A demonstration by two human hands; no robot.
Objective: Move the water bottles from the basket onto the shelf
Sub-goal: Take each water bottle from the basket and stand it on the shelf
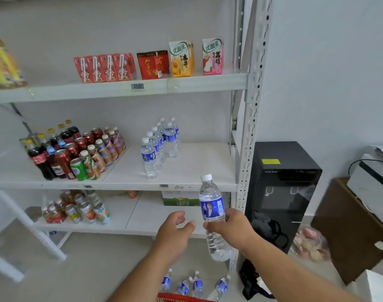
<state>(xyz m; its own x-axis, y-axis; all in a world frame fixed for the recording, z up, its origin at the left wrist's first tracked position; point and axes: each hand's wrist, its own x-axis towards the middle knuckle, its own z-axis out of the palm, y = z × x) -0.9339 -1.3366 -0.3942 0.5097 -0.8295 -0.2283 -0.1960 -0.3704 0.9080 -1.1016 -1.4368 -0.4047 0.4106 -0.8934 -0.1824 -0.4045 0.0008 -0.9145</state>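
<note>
Head view: one bottle up, shelf ahead.

We grasp a water bottle in the right hand, fingers curled round its label, long axis upright, cap up. The left hand hangs just beside it, released, holding nothing. The middle shelf lies above and forward of the hands; the shelved bottles stand up-left, with bare board to their right, nearer our right hand. More basket bottles wait in the red basket below.

Head camera looks forward and down, near the shelf.
</note>
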